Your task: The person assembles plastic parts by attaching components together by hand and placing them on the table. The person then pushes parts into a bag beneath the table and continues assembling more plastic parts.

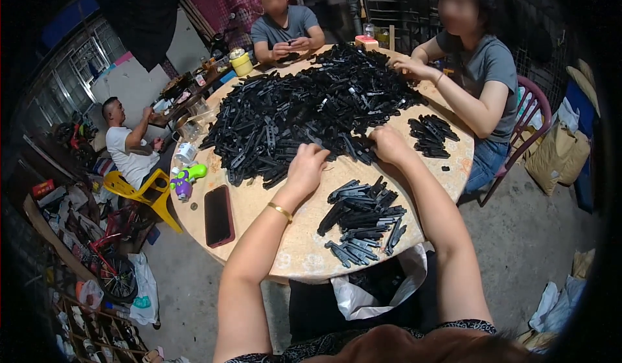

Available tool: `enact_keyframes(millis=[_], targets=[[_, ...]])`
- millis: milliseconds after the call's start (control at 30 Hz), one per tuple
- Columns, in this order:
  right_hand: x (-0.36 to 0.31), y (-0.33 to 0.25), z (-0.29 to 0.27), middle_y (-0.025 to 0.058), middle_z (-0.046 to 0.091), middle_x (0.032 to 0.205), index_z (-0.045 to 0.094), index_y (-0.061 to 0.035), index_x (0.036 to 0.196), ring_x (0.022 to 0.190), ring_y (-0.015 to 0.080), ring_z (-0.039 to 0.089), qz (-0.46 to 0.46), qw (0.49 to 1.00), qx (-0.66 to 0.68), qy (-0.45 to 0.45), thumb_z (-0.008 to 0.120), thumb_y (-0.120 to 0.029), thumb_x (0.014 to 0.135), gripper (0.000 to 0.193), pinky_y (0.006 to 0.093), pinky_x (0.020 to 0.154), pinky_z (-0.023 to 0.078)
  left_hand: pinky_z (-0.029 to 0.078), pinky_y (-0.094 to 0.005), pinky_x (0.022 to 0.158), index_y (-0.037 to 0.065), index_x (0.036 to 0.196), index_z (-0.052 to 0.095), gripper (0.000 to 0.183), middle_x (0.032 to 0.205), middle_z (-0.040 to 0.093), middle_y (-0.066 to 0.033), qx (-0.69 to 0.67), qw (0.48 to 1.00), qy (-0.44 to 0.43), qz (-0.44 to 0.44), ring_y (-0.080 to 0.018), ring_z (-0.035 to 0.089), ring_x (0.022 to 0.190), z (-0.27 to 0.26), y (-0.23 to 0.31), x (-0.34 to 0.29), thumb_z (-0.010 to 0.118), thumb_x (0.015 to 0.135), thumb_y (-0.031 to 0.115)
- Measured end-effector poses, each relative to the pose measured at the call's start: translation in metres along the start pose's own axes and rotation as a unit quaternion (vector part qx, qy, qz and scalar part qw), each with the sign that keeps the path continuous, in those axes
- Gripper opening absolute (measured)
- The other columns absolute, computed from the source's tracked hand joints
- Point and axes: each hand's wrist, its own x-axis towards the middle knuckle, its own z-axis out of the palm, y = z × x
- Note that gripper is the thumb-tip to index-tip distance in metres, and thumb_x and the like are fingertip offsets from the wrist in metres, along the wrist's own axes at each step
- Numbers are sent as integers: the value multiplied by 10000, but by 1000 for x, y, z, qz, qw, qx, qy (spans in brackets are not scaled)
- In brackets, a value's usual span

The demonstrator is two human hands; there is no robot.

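A large heap of slim black plastic parts [304, 104] covers the middle of the round table [184, 217]. At its near edge is my left hand [307, 170], fingers curled against the parts, a yellow bangle on the wrist. To its right, my right hand [392, 147] also has bent fingers at the heap's edge. Whatever lies between the fingertips of either hand is too small or hidden to name. Between my forearms sits a smaller group of parts [363, 211], some grey and laid roughly side by side. Another small pile [432, 136] lies beyond my right forearm.
A dark phone [219, 215] and a green-and-purple toy [188, 180] lie left. Below the near edge hangs an open white bag [414, 275] holding dark parts. Two people sit across the heap, handling parts; a third sits on a yellow chair [146, 194] at far left.
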Motion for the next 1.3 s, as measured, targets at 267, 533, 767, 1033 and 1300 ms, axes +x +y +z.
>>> enact_keyframes(millis=[267,533,767,1033,1300], targets=[[-9,-9,-12,118,623,877,583,-70,1075,738,234,591,46,950,302,59,641,-131,727,358,339,673,480,448,-367,760,31,922,614,207,882,516,-110,144,988,-61,-1,-286,491,881,1,3,3,613,718,64],[-11,-36,-25,22,570,685,574,-38,1034,516,65,530,18,805,593,-18,652,-128,795,267,214,425,416,457,-253,556,17,923,550,197,772,583,-38,-379,897,52,-221,-111,540,621,-17,8,6,635,819,162],[-19,-66,-18,41,625,774,581,-12,1035,681,110,612,-3,721,690,-70,595,-48,832,207,234,620,511,496,-231,548,51,1032,553,219,812,594,-13,-639,683,-13,-353,-87,562,641,-18,21,2,505,917,230],[-24,-82,-19,51,641,737,629,3,947,673,96,610,-4,880,471,65,703,-83,738,237,233,602,494,505,-205,585,5,1035,593,272,896,634,-63,-650,670,-20,-358,-105,600,710,-9,15,-5,531,901,233],[-24,-76,-12,56,630,788,640,-13,857,693,98,590,-36,859,495,129,735,-92,702,198,237,612,484,464,-195,565,-31,1190,506,385,840,628,-65,-564,773,-3,-291,-76,552,611,-28,36,-3,604,842,100]])
